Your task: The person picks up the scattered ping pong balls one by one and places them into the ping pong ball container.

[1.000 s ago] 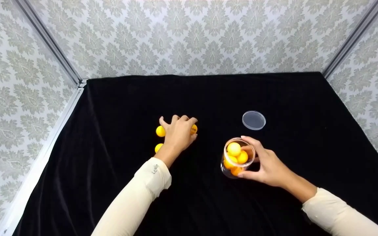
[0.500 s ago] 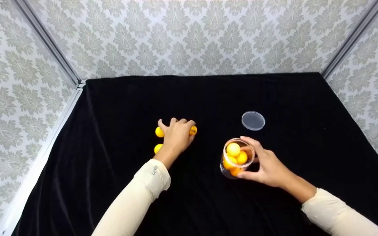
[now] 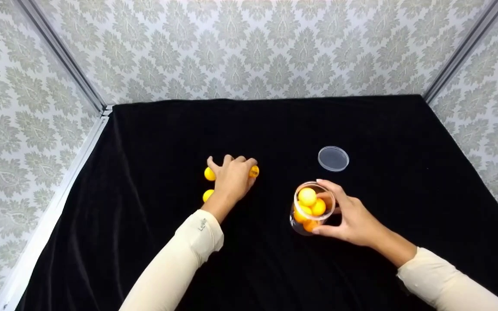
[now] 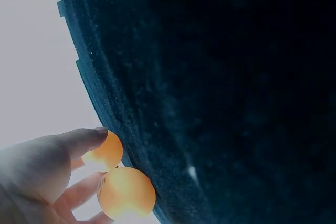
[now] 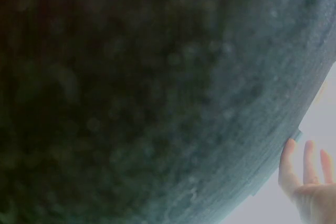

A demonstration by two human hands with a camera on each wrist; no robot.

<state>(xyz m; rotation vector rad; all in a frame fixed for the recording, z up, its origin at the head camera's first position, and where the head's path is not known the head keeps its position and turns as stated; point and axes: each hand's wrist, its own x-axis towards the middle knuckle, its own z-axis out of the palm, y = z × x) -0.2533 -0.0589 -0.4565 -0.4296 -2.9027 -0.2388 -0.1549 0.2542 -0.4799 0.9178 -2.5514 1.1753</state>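
Observation:
My left hand (image 3: 233, 178) reaches down over the table, fingers spread and bent. Between its thumb and index finger it pinches an orange table tennis ball (image 3: 254, 171), seen in the left wrist view as the ball (image 4: 109, 151) under the thumb. A second ball (image 3: 209, 174) lies by the little finger, and a third ball (image 3: 208, 195) shows beside the wrist. My right hand (image 3: 355, 220) grips a clear plastic jar (image 3: 295, 221), which is lidless and holds several orange balls (image 3: 307, 197). In the right wrist view only some fingers (image 5: 310, 166) show.
A round clear lid (image 3: 333, 159) lies flat behind the jar. Black cloth (image 3: 180, 134) covers the table. Patterned wall panels (image 3: 257, 52) stand behind it and on both sides, joined by metal posts (image 3: 65, 56).

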